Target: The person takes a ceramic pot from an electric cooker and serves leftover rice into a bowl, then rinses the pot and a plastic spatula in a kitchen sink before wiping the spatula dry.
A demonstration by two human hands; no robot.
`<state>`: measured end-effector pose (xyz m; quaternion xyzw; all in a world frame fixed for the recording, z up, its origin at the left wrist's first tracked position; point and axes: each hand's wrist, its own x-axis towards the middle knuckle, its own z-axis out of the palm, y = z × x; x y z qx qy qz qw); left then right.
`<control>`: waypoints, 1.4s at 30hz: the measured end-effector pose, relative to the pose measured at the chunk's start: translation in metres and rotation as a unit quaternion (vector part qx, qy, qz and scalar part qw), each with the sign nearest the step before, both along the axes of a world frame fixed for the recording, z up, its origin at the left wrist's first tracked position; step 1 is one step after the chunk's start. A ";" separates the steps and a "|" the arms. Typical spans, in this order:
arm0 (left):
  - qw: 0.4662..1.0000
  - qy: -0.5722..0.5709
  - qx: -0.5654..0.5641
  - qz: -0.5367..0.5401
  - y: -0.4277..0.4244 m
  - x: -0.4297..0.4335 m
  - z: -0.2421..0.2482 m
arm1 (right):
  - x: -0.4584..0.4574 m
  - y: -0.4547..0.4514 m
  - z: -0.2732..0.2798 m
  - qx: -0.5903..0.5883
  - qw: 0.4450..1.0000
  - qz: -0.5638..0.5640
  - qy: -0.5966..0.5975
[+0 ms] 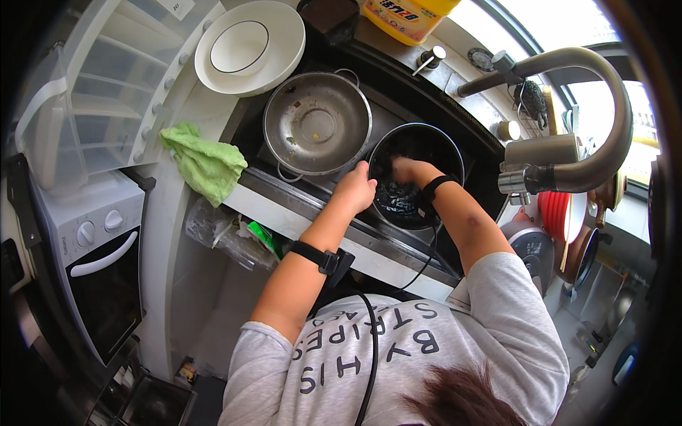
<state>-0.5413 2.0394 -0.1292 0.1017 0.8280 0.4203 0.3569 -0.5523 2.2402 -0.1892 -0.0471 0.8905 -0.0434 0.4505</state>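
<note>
My left hand (356, 187) grips the near left rim of a dark round pot (446, 139) that stands in the sink. Inside that pot is my right hand (407, 169), blurred, with its fingers down by rippling water; what they touch is hidden. To the left of the pot sits a steel strainer basin (341, 96) with two loop handles and a few food scraps on its bottom. Behind it, a small white bowl (240, 47) rests in a large white bowl (287, 37).
A green cloth (205, 160) lies on the counter at the left. The curved metal faucet (613, 106) arches at the right. A soap dispenser (432, 56) and a yellow detergent jug (405, 18) stand behind the sink. Black cables hang near my body.
</note>
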 end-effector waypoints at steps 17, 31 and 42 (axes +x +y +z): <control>1.000 0.005 -0.005 -0.003 -0.002 -0.003 0.003 | -0.002 -0.003 0.002 -0.055 0.998 -0.005 0.028; 1.000 -0.011 -0.004 0.011 -0.006 -0.003 0.005 | -0.027 -0.002 -0.002 0.006 0.996 0.082 -0.045; 0.995 -0.093 -0.026 0.002 -0.009 -0.006 0.004 | 0.004 -0.056 0.007 -0.033 0.987 0.001 -0.158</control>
